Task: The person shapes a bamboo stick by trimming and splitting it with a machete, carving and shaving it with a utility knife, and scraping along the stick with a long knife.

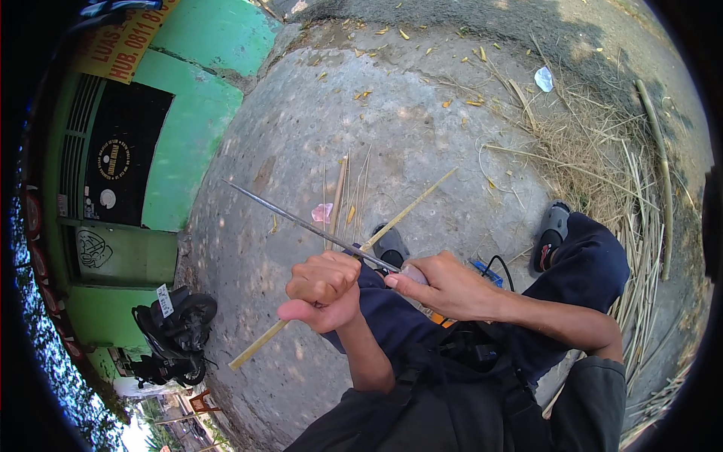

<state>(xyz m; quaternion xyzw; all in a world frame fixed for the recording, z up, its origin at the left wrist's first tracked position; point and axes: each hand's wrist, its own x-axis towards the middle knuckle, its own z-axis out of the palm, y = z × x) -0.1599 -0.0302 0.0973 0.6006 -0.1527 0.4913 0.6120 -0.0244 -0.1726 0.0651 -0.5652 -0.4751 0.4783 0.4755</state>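
My left hand (pixel 324 292) is closed in a fist around a long, narrow bamboo strip (pixel 260 344), which sticks out past both sides of the fist. In my right hand (pixel 459 288) is the pale handle of a long knife (pixel 297 220). Its slender dark blade points away to the upper left and crosses over the strip just beyond my left fist. Whether the edge touches the strip, I cannot tell. Beyond my hands, several thin bamboo slivers (pixel 336 197) lie on the concrete beside a pink scrap of paper (pixel 321 212).
A heap of long split bamboo strips (pixel 640 248) and dry shavings (pixel 584 135) lies to my right, near a thicker pole (pixel 663 173). A blue object (pixel 488 273) with a black cable sits between my legs. A motorcycle (pixel 181 324) stands by the green wall (pixel 192 135) at left.
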